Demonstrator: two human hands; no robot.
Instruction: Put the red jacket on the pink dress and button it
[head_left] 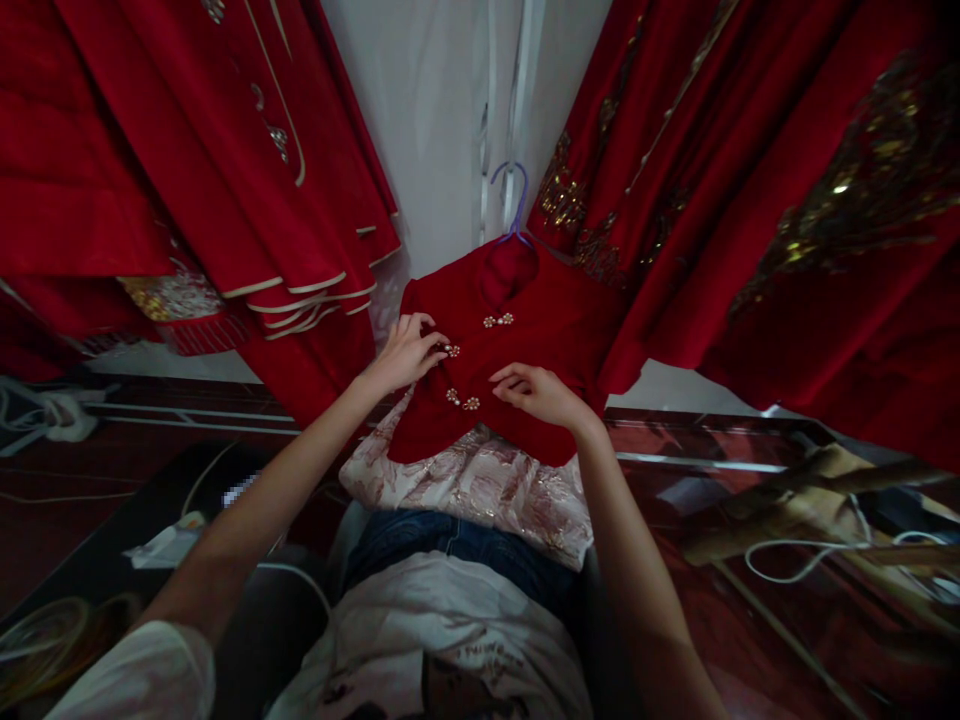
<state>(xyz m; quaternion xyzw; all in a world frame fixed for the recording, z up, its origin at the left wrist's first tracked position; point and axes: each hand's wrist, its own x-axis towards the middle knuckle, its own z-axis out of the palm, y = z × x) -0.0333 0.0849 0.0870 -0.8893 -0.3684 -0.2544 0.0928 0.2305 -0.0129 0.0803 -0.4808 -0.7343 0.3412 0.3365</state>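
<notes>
A small red jacket [540, 330] with pearl knot buttons lies in front of me on a purple hanger [516, 200]. My left hand [409, 352] pinches the jacket's front edge at a pearl button [452, 350]. My right hand [536, 392] has its fingers curled on the red cloth beside the lower buttons [463, 400]. A pale brocade skirt [480, 485] shows under the jacket's hem.
Red embroidered gowns [225, 170] hang at the left, and more gowns [787, 200] with gold work at the right. A white wall [442, 110] lies between them. White cables [810, 565] lie on the dark glossy floor [750, 620] at the right.
</notes>
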